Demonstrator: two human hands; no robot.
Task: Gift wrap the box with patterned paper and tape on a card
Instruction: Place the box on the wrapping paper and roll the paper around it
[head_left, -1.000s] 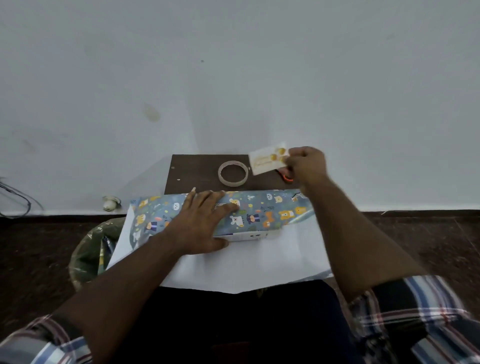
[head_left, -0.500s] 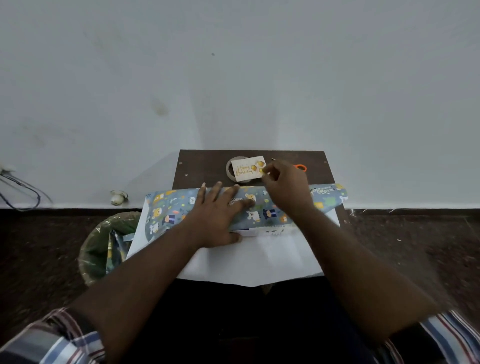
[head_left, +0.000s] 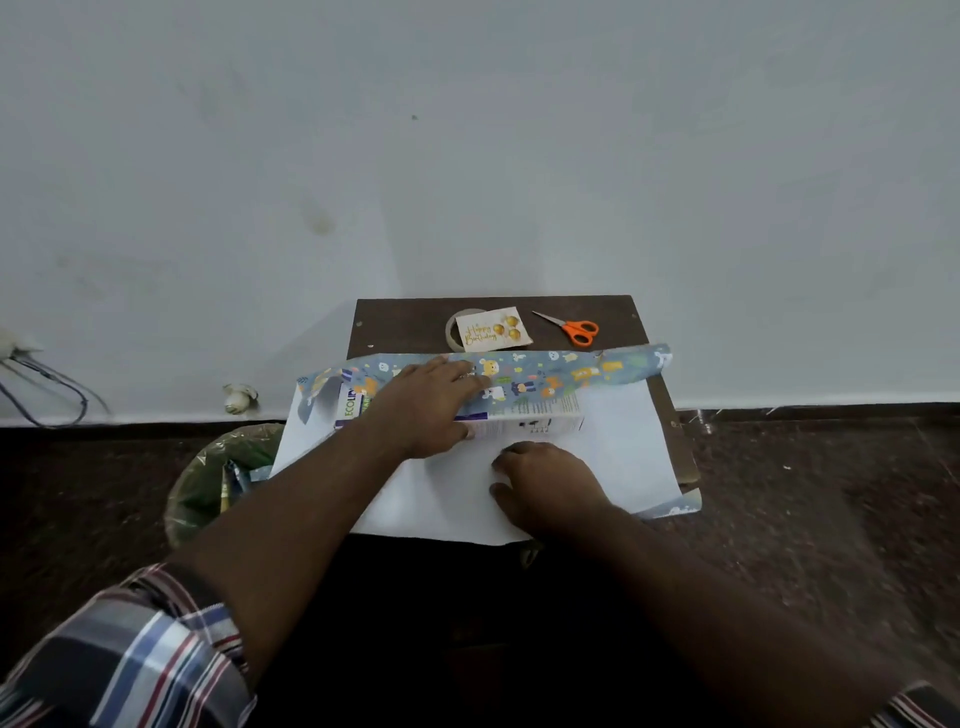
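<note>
Wrapping is only begun: your left hand (head_left: 431, 400) presses flat the blue animal-patterned paper (head_left: 545, 374) over the white printed carton box (head_left: 524, 423) on the small brown desk (head_left: 405, 325). Your right hand (head_left: 550, 486), its grip loose and empty, rests on the near white flap. The birthday card (head_left: 493, 328) waits untaped on the tape roll (head_left: 453, 332).

Half-wrapped box (head_left: 524, 423), birthday card (head_left: 493, 328) behind

Orange scissors (head_left: 575, 329) on my small brown table (head_left: 410, 325), green-lined bin (head_left: 218, 475) left on the floor, cables (head_left: 49, 387) by the wall.
</note>
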